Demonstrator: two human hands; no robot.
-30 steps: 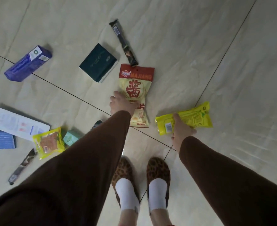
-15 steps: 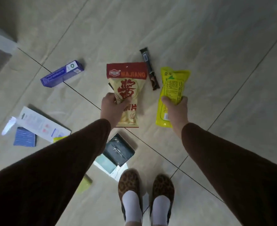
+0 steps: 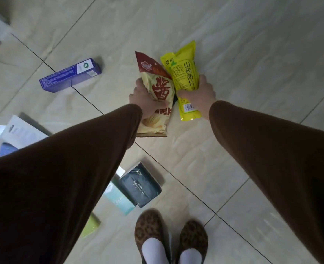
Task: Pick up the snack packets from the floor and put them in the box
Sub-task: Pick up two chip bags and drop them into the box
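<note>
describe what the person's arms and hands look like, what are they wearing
Both arms are covered by long, plain dark brown sleeves that end at the wrists. The left hand and the right hand are bare: no gloves, and no rings, watch or bracelets show from this view. The sleeves carry no visible pattern or markings.

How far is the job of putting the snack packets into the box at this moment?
Nothing looks done yet: no box is in view. In hand: the left hand grips the red and cream packet, the right hand grips the yellow packet, both lifted off the floor. Left: carrying both to the box. A dark pouch and other items remain by the feet.
</note>
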